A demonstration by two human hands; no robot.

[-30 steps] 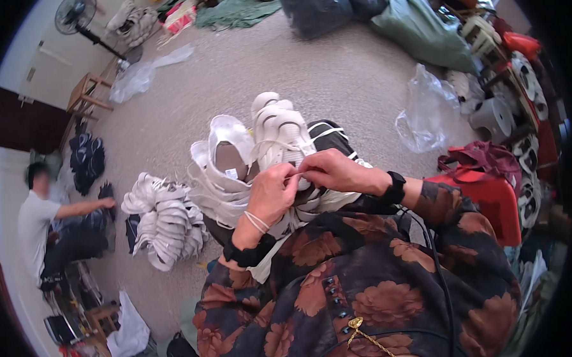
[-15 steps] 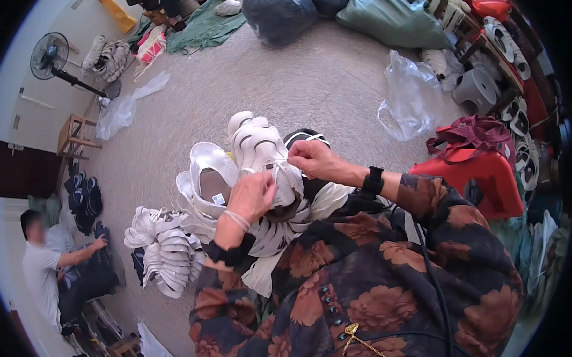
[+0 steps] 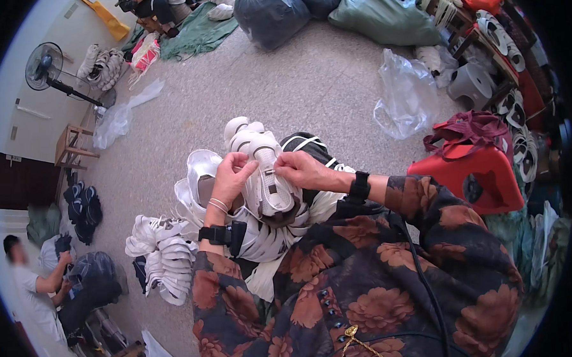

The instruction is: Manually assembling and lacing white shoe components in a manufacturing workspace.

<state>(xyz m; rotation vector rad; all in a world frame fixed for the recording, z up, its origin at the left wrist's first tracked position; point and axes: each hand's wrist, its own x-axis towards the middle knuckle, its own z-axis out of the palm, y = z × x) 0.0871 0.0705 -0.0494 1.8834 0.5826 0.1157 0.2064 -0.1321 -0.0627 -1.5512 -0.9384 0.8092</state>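
Note:
A white sneaker upper (image 3: 252, 138) lies in front of me with its toe pointing away, and both my hands work over its tongue and lace area. On its left side is my left hand (image 3: 230, 176), the curled fingers and raised thumb slightly apart with nothing visible between them. From the right, my right hand (image 3: 303, 170) pinches what looks like a white shoelace at the middle of the tongue; the fingertips cover most of it. Another white shoe upper (image 3: 202, 163) stands open beside my left hand. A dark shoe with pale laces (image 3: 303, 142) sits beyond my right hand.
Stacked white uppers (image 3: 168, 260) lie at left. A red plastic stool (image 3: 468, 180) with a maroon bag (image 3: 469, 132) stands at right. Clear plastic bags (image 3: 407, 96), filled sacks (image 3: 381, 15) and a fan (image 3: 45, 64) lie farther off. A co-worker (image 3: 38, 285) sits at left.
My left hand has moved up and away from the lower tongue, uncovering it. My right hand has shifted slightly down and left. The co-worker at left has raised the hands holding dark material.

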